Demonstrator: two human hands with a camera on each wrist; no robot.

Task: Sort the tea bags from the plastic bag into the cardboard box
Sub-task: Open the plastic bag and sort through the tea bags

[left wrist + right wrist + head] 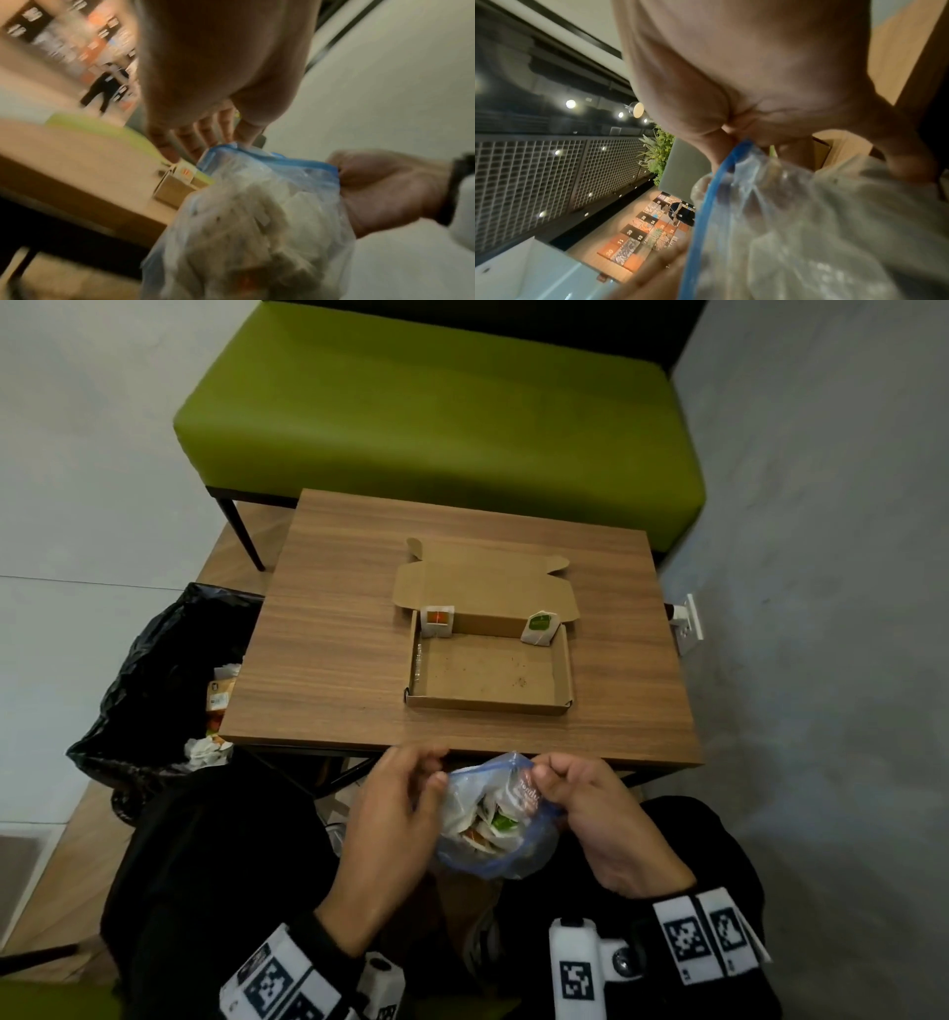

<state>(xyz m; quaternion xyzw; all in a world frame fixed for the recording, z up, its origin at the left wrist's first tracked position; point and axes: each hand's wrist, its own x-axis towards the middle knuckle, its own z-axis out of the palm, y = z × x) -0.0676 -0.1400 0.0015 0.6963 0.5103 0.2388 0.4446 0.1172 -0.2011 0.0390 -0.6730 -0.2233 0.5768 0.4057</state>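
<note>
Plastic bag (495, 819) pinched at its rim by right hand (601, 819), left hand (400, 809) loose-fingered beside the mouth: it may sag, spilling tea bags (493, 824)

the head camera looked steeply down at the table (318, 634), hands at 6 o'clock. each wrist camera sat close behind its own palm, looking along the fingers. all three views shared the plastic bag (495, 819) (257, 213) (808, 223).
</note>
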